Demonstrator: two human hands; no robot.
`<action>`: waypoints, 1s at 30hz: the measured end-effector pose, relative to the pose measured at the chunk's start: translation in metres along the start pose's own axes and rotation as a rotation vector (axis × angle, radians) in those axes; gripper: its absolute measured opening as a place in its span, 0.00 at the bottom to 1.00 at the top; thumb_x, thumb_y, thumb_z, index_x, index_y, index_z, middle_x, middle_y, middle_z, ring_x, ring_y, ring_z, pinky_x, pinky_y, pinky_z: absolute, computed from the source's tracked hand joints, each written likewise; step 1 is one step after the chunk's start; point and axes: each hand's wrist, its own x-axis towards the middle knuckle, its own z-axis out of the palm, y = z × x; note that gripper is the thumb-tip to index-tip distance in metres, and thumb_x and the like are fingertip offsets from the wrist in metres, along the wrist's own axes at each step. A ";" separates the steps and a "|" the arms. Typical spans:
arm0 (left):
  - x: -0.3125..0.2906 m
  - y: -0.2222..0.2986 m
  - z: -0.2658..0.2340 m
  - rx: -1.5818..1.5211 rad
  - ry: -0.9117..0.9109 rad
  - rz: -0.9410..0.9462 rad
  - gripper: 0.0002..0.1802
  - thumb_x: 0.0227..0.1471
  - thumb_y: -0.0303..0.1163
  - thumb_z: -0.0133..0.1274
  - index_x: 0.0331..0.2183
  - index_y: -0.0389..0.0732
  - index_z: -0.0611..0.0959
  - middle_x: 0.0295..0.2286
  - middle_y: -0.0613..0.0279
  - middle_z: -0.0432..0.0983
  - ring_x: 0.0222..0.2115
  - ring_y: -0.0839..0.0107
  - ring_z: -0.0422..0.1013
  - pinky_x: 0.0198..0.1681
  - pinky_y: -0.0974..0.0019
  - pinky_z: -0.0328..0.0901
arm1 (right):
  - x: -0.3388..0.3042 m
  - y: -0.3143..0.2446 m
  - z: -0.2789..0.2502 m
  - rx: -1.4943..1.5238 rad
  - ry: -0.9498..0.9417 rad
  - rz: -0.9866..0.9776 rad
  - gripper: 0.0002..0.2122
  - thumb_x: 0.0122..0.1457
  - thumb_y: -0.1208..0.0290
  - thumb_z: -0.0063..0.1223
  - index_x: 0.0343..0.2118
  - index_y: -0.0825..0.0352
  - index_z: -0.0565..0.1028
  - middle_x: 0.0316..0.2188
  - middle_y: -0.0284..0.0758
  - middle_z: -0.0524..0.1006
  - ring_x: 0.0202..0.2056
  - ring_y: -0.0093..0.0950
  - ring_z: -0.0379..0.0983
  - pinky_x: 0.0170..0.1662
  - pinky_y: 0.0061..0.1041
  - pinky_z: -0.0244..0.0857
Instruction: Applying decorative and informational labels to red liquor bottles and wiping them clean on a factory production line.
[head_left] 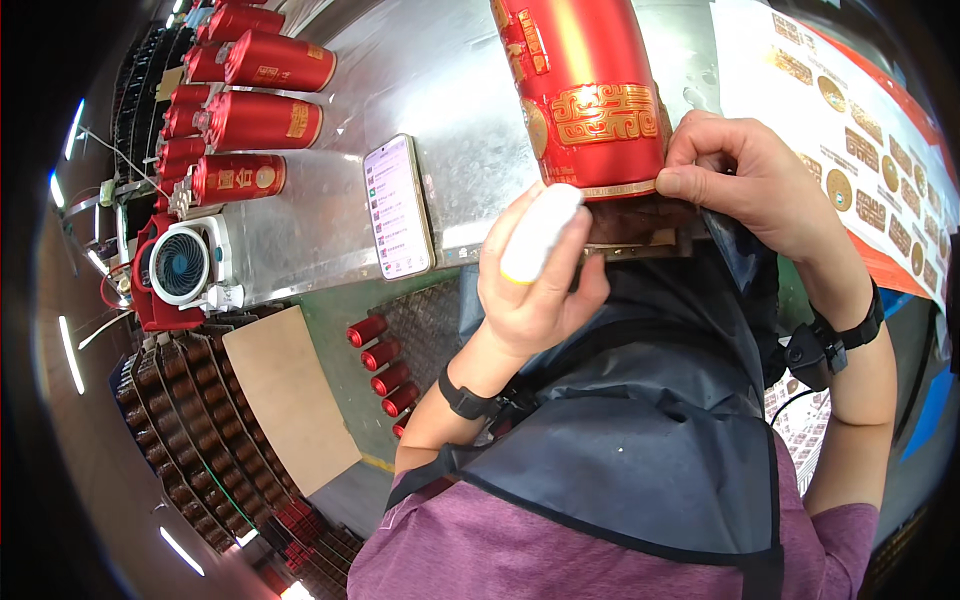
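A large red bottle (600, 60) with raised gold ornament lies on its side, its base toward me. Around the base edge runs a thin gold strip (618, 189). My right hand (745, 180) has thumb and forefinger pinched at the right end of this strip, against the bottle. At the left side of the base is my left hand (535, 290), fingers reaching up to the rim and thumb apart. One of its fingers wears a white finger cover (540, 235) with a yellow hem. The fingertips behind it are partly hidden.
A phone (398, 207) with a lit screen lies on the metal table (330, 235). Several red bottles (265, 120) stand at left, near a small fan (180, 262). A sheet of gold ornaments (850, 130) lies at right. Small red cylinders (380, 353) sit below the table edge.
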 end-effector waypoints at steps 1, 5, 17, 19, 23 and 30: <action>-0.006 0.000 -0.001 -0.024 0.005 -0.053 0.31 0.43 0.26 0.59 0.52 0.31 0.76 0.48 0.45 0.74 0.49 0.48 0.71 0.54 0.53 0.65 | 0.000 0.000 0.000 0.001 -0.001 0.001 0.11 0.59 0.65 0.63 0.24 0.66 0.76 0.15 0.16 0.62 0.19 0.08 0.53 0.21 0.15 0.44; -0.010 0.002 0.000 -0.090 0.035 -0.121 0.31 0.47 0.28 0.58 0.54 0.30 0.75 0.47 0.44 0.74 0.48 0.49 0.72 0.54 0.55 0.65 | -0.001 0.000 -0.001 0.011 -0.003 -0.004 0.12 0.59 0.64 0.63 0.25 0.66 0.76 0.15 0.17 0.62 0.19 0.08 0.54 0.21 0.15 0.44; 0.016 0.003 0.007 0.072 -0.039 0.089 0.25 0.36 0.31 0.63 0.43 0.40 0.86 0.48 0.60 0.75 0.52 0.54 0.62 0.52 0.57 0.66 | 0.000 0.001 0.000 -0.026 0.015 -0.030 0.12 0.58 0.63 0.63 0.25 0.66 0.77 0.15 0.18 0.63 0.19 0.09 0.54 0.21 0.16 0.46; 0.009 0.002 0.003 0.030 -0.005 0.024 0.26 0.41 0.30 0.60 0.46 0.35 0.83 0.48 0.52 0.75 0.50 0.52 0.66 0.53 0.56 0.65 | 0.000 0.001 0.000 -0.027 0.007 -0.017 0.12 0.58 0.63 0.63 0.25 0.66 0.77 0.15 0.18 0.63 0.19 0.09 0.54 0.21 0.16 0.46; -0.012 -0.001 0.004 -0.146 0.076 -0.149 0.25 0.47 0.31 0.58 0.47 0.31 0.81 0.48 0.46 0.75 0.49 0.49 0.69 0.54 0.54 0.64 | 0.001 0.003 0.000 -0.045 0.005 -0.042 0.12 0.58 0.63 0.64 0.25 0.66 0.77 0.15 0.18 0.63 0.19 0.09 0.54 0.21 0.16 0.46; 0.016 0.005 0.006 0.058 -0.043 0.081 0.25 0.32 0.35 0.64 0.40 0.44 0.88 0.46 0.64 0.77 0.52 0.56 0.61 0.56 0.52 0.62 | 0.001 0.003 0.000 -0.056 0.010 -0.069 0.12 0.58 0.63 0.64 0.25 0.65 0.77 0.15 0.18 0.63 0.19 0.09 0.54 0.21 0.16 0.46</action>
